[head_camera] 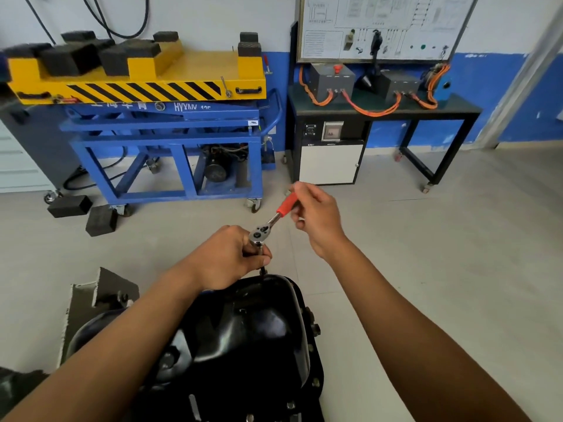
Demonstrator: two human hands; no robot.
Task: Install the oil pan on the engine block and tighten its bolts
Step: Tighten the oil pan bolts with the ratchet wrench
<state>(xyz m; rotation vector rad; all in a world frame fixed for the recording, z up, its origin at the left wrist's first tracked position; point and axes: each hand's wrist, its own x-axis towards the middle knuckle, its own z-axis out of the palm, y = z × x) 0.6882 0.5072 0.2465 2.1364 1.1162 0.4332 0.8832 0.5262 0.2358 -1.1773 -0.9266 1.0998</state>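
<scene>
A glossy black oil pan point(253, 333) lies over the engine block below me, with several bolts along its right flange point(313, 330). A ratchet wrench point(268, 222) with a red handle stands on an extension bar over the pan's far edge. My left hand point(227, 257) grips the extension and socket just under the ratchet head. My right hand point(316, 216) holds the red handle, out to the upper right. The socket's tip meets the far rim of the pan; the bolt under it is hidden.
A grey metal bracket point(100, 296) of the engine stand juts out at the left. Beyond, a blue and yellow lift cart point(164, 117) and a black bench point(384, 108) with orange cables stand against the wall. Black rubber blocks point(82, 213) lie on the tiled floor.
</scene>
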